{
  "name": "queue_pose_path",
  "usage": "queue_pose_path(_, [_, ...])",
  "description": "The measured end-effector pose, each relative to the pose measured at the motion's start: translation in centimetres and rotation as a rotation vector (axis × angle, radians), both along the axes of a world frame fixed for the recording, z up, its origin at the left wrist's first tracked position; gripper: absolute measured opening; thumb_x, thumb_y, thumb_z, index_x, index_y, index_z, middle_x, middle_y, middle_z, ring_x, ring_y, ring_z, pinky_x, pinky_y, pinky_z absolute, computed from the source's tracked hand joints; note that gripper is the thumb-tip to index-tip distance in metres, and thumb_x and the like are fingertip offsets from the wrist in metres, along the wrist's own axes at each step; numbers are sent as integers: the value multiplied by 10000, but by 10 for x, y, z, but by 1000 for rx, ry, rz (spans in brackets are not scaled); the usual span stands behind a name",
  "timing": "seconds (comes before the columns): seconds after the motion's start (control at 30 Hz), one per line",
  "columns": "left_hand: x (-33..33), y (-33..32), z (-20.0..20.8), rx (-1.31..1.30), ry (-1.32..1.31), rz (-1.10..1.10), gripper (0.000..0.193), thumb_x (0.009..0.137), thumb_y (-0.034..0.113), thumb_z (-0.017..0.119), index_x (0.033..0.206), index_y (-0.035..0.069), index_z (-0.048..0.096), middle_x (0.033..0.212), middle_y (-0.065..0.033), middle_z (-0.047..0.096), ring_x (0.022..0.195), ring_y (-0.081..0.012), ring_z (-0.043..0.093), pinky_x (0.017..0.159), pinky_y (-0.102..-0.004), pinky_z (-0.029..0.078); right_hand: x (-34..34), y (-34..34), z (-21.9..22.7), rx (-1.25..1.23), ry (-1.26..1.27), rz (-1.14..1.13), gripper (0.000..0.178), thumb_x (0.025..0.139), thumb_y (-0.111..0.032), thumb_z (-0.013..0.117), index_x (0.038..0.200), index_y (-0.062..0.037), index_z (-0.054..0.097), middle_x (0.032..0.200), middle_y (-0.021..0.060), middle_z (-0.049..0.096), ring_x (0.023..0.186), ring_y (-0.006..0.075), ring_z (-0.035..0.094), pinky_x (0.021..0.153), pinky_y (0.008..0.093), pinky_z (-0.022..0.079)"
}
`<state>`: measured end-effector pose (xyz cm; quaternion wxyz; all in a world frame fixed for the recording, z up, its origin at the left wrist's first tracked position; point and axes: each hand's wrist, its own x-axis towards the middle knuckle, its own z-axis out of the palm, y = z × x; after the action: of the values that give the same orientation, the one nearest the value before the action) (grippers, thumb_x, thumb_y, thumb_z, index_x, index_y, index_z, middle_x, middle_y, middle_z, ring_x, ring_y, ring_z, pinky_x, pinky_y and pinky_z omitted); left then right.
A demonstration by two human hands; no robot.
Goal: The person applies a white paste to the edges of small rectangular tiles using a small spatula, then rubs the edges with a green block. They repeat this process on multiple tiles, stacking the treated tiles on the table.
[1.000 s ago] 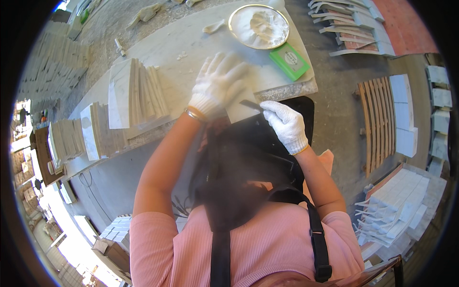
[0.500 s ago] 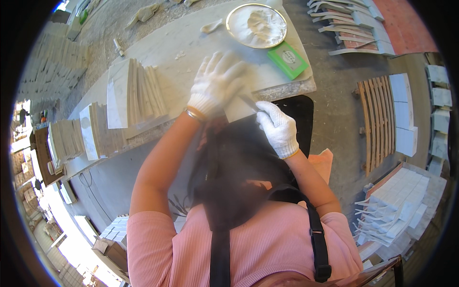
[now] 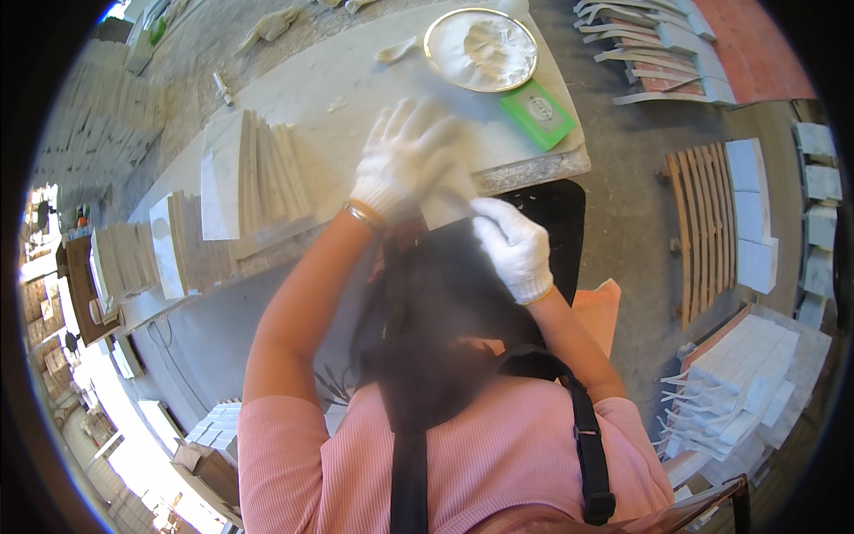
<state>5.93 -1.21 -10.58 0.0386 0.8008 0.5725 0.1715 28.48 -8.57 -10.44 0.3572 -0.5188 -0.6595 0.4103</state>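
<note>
My left hand, in a white knit glove, lies flat with fingers spread on a pale marble piece at the table's near edge. The glove hides most of that piece. My right hand, gloved too, is closed around a thin grey blade, which reaches toward the left fingers. Blur and the glove leave its exact kind unclear. Beyond the hands stands a gold-rimmed bowl of white powder or paste. A bright green box-shaped block lies beside the bowl on the near right.
Upright marble slabs lean in a row on the left of the stone-topped table. A small white scoop-like piece is left of the bowl. On the right stand a wooden pallet and stacked white tiles.
My right hand has shifted slightly up and left with the blade, which is now more blurred. The left hand stays nearly in place.
</note>
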Motion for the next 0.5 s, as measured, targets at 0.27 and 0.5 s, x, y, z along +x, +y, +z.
queue_pose_path(0.27, [-1, -1, -2, -33, -19, -5, 485, 1039, 427, 537, 1466, 200, 581, 1580, -196, 472, 1474, -451, 397, 1240, -569, 281, 22, 39, 0, -30, -38, 120, 219, 939, -105, 736, 1152, -75, 778, 1104, 134, 781, 961, 259, 759, 864, 338, 579])
queue_pose_path(0.5, [-3, 0, -2, -20, -47, -21, 490, 1035, 440, 538, 1456, 195, 592, 1578, -197, 475, 1474, -451, 396, 1244, -566, 272, 22, 33, 6, 187, -146, 186, 223, 921, -64, 733, 1138, -82, 785, 1102, 129, 783, 968, 279, 759, 854, 353, 589])
